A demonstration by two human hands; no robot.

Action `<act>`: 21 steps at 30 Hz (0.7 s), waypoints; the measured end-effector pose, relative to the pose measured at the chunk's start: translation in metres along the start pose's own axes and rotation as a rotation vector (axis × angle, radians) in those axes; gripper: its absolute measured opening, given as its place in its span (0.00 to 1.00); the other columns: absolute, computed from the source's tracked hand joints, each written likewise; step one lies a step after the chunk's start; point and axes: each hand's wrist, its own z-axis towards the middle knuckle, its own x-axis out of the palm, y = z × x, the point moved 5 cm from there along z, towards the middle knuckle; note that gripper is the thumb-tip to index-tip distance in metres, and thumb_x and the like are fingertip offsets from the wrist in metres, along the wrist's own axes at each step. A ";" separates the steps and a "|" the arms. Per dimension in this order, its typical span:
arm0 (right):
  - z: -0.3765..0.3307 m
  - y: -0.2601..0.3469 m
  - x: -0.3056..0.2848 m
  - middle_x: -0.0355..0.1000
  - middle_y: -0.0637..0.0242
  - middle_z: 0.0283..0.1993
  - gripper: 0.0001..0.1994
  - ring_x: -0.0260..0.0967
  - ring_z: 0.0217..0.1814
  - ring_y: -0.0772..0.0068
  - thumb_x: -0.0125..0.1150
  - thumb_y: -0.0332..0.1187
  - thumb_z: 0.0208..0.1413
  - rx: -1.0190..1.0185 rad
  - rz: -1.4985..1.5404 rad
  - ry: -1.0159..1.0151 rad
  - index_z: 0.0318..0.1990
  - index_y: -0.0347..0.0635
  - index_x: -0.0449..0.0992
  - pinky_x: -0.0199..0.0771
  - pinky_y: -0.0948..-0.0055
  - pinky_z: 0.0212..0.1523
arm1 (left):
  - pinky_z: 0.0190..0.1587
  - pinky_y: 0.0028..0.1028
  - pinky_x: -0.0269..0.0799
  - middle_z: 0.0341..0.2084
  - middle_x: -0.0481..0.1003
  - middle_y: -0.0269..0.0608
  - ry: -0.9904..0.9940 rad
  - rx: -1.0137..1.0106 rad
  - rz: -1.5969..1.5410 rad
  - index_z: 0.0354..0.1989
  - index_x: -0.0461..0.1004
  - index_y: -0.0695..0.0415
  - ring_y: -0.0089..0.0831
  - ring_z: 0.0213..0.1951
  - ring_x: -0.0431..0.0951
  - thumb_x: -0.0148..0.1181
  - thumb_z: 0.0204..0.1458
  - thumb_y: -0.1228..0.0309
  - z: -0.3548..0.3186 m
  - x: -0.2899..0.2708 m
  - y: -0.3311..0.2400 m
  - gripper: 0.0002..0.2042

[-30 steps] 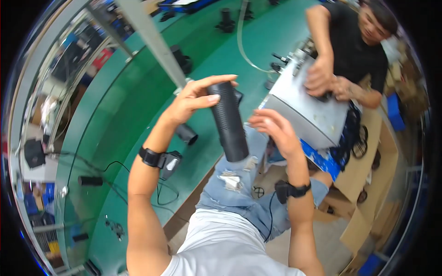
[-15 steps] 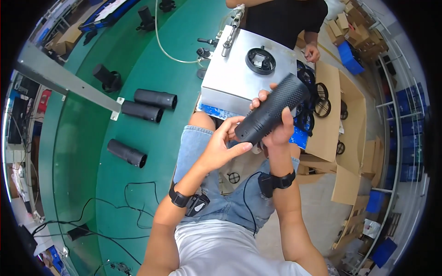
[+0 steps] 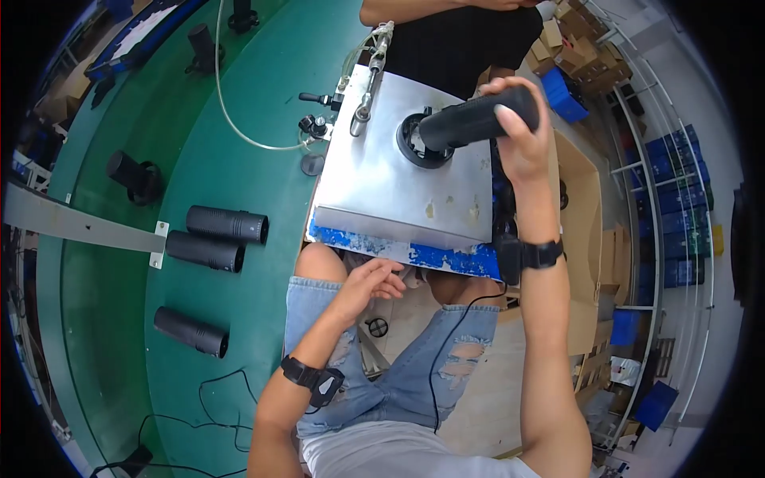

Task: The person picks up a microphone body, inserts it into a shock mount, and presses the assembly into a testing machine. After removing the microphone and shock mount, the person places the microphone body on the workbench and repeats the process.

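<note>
My right hand (image 3: 523,131) grips a black ribbed plastic tube (image 3: 470,122) by its outer end. The tube's other end meets a round black ring fixture (image 3: 425,159) on top of the silver metal box (image 3: 374,179); whether it is seated inside, I cannot tell. My left hand (image 3: 369,288) holds nothing, its fingers loosely spread just in front of the box's near edge, above my knees. A metal air cylinder (image 3: 369,99) with a clear hose stands at the box's left side.
Several black tubes (image 3: 205,251) lie on the green table (image 3: 275,191) at left, with black cables nearer me. Upright tubes in ring bases (image 3: 135,177) stand farther back. A cardboard box (image 3: 586,191) is at right. A person in black (image 3: 446,48) sits beyond the metal box.
The tube has gone from both my hands over my lap to the fixture, carried by my right hand. My left hand has let go and lowered. The view has shifted.
</note>
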 end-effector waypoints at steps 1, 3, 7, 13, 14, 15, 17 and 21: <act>0.006 -0.015 0.001 0.69 0.58 0.46 0.19 0.68 0.50 0.65 0.60 0.25 0.47 0.011 -0.038 0.002 0.48 0.36 0.67 0.67 0.65 0.55 | 0.41 0.21 0.71 0.35 0.76 0.42 -0.009 -0.010 -0.016 0.49 0.69 0.60 0.27 0.37 0.78 0.44 0.63 0.62 0.001 -0.002 0.002 0.15; 0.010 -0.040 0.006 0.70 0.61 0.44 0.18 0.68 0.48 0.69 0.62 0.24 0.45 0.121 -0.141 0.060 0.47 0.37 0.68 0.66 0.69 0.54 | 0.41 0.22 0.71 0.34 0.76 0.41 -0.015 -0.015 -0.062 0.49 0.69 0.61 0.27 0.37 0.78 0.45 0.63 0.63 0.002 -0.006 0.003 0.15; 0.005 -0.077 0.007 0.72 0.64 0.40 0.17 0.69 0.45 0.74 0.63 0.25 0.46 0.171 -0.209 0.021 0.45 0.37 0.69 0.66 0.73 0.52 | 0.41 0.21 0.71 0.34 0.76 0.41 0.011 -0.017 -0.068 0.49 0.69 0.61 0.27 0.37 0.77 0.45 0.63 0.64 0.006 0.000 0.002 0.15; -0.018 -0.089 0.016 0.73 0.67 0.37 0.16 0.70 0.38 0.79 0.67 0.26 0.49 -0.095 -0.419 -0.410 0.44 0.37 0.68 0.71 0.78 0.44 | 0.42 0.22 0.71 0.34 0.76 0.40 -0.003 -0.013 -0.015 0.49 0.69 0.61 0.25 0.37 0.77 0.46 0.62 0.65 0.007 -0.003 0.003 0.14; -0.018 -0.098 0.032 0.73 0.67 0.37 0.16 0.70 0.38 0.79 0.67 0.26 0.49 -0.083 -0.387 -0.403 0.44 0.37 0.68 0.71 0.78 0.44 | 0.42 0.22 0.71 0.35 0.76 0.40 -0.037 -0.002 0.010 0.49 0.69 0.61 0.25 0.37 0.77 0.46 0.62 0.66 0.001 -0.013 0.001 0.13; -0.016 -0.105 0.050 0.73 0.66 0.37 0.17 0.70 0.39 0.77 0.66 0.26 0.49 -0.066 -0.389 -0.381 0.45 0.37 0.67 0.71 0.77 0.45 | 0.42 0.22 0.71 0.35 0.76 0.40 -0.076 0.009 0.035 0.48 0.69 0.61 0.25 0.38 0.77 0.47 0.62 0.66 -0.007 -0.024 0.000 0.13; -0.014 -0.092 0.027 0.73 0.65 0.37 0.18 0.71 0.39 0.76 0.65 0.25 0.49 -0.083 -0.478 -0.377 0.46 0.37 0.66 0.71 0.75 0.46 | 0.42 0.22 0.70 0.35 0.76 0.40 -0.027 0.060 0.067 0.48 0.70 0.61 0.25 0.38 0.77 0.46 0.62 0.66 -0.003 -0.006 -0.010 0.13; -0.009 -0.090 -0.001 0.73 0.65 0.37 0.18 0.71 0.39 0.75 0.65 0.24 0.47 -0.008 -0.170 -0.160 0.45 0.38 0.66 0.71 0.75 0.47 | 0.42 0.23 0.70 0.34 0.76 0.40 -0.005 0.223 0.046 0.46 0.70 0.61 0.25 0.37 0.76 0.47 0.61 0.68 -0.013 -0.003 -0.060 0.12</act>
